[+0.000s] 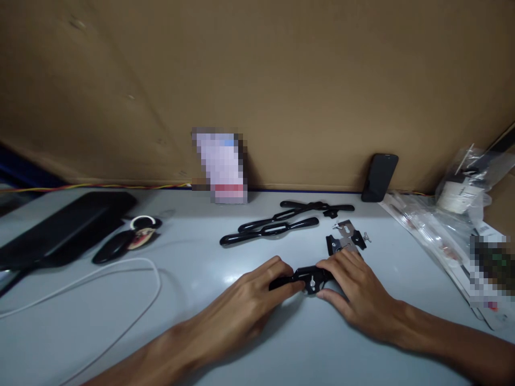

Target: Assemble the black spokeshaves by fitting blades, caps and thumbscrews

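Both my hands rest on a black spokeshave-like tool [309, 279] lying on the pale table [193, 332]. My left hand [257, 297] has its fingers curled round the tool's left handle. My right hand [354, 289] covers the right handle, thumb below the tool's middle. A screw shows in the centre of the tool body. Just beyond my right hand lie a small metal blade plate and black parts [345, 238] with a tiny screw [366, 236] beside them. Further back lie three more black tool bodies [269, 230].
A cardboard wall [257, 80] backs the table. A black phone [379, 177] leans against it. Plastic bags and packaging [450, 225] lie at the right. At the left are a black case [60, 225], a key fob [129, 238] and a white cable [120, 279].
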Demonstrator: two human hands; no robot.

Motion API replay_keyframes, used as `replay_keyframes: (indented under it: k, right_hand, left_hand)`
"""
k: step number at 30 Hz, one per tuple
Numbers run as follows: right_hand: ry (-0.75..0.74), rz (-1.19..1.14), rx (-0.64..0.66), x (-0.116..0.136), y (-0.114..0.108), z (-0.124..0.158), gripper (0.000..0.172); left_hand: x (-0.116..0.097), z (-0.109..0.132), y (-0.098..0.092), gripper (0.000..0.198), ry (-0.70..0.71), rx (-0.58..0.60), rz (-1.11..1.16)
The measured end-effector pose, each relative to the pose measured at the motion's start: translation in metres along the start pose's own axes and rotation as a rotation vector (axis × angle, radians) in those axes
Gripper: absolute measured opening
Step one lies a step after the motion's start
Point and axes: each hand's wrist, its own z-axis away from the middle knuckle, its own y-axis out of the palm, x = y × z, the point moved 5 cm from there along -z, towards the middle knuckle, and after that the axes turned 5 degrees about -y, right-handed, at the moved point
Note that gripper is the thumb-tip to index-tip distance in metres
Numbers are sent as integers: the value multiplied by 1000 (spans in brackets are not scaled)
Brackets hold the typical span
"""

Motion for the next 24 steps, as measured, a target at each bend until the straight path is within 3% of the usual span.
replay_keyframes:
  k: [13, 19, 24]
  right_hand:
    - [3, -132, -33, -1, -3, -1, 30]
    - [3, -138, -41, -2, -4, -1, 39]
    - [-48, -191, -64, -1, -5, -1, 25]
  left_hand:
    - [1, 0, 0, 56, 0, -15, 18]
    - [2, 2, 0, 56, -7, 3, 28]
    - [0, -1, -2, 56, -8, 17, 24]
